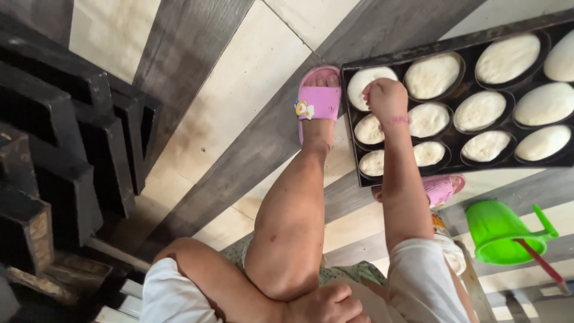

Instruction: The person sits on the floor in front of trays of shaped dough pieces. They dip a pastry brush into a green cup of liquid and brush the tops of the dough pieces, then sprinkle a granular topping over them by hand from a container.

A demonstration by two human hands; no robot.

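- The person sits low on the floor (239, 90), which has pale tiles with broad grey stripes, and looks down over the own knee.
- The right hand (387, 98) reaches forward to the dark baking tray (418, 48). It is closed into a loose fist and rests on the near left part of the tray, between the dough rounds (431, 76). I cannot tell if the fingers pinch something, because they are hidden under the hand.
- The left hand (326, 305) is far from the tray, at the bottom of the view. It lies curled on the person's own leg and carries no thing.
- The tray lies on the floor, just beside the foot in a pink sandal (318, 101). A second pink sandal (442, 188) shows at the near edge of the tray.
- All cups of the tray that show already hold a pale, flat dough round. As I judge it, the filling is done; only the rounds under the right hand seem to get some touch now, and the others look finished.
- A green plastic cup (499, 230) with a red stick in it stands near the tray, on its near side.
- A stack of empty dark moulds (66, 149) stands well apart from the tray, to the left.
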